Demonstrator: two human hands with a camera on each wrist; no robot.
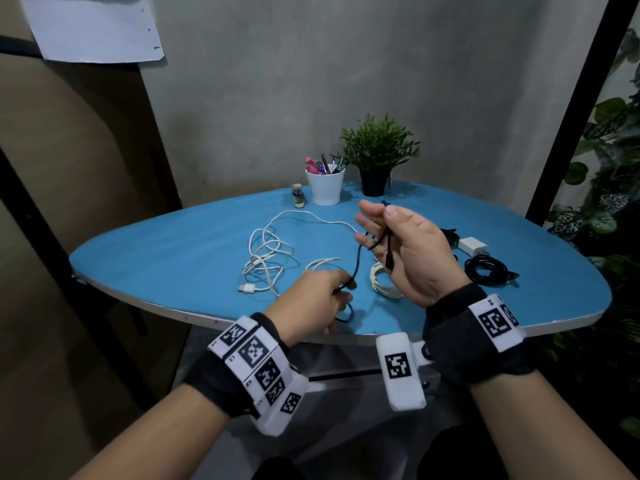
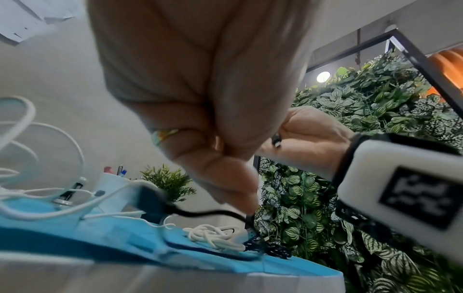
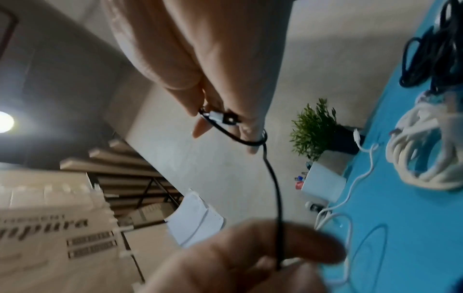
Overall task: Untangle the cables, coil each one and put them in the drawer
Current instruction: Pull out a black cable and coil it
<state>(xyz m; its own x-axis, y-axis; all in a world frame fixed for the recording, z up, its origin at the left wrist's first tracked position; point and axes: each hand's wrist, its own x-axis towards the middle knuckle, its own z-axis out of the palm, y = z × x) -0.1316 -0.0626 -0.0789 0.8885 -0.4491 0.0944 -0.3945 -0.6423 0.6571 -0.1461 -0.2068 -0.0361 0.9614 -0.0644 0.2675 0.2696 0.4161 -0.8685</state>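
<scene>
Black cable [image 1: 358, 258] runs between my hands — right hand [image 1: 412, 251] at frame centre pinches its looped end, left hand [image 1: 311, 299] below grips the slack above the counter [image 1: 156, 258].

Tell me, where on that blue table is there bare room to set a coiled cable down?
Bare: the table's left end, beside the loose white cable, and its far right rim behind the charger. Crowded: the middle and around the black coil.
</scene>
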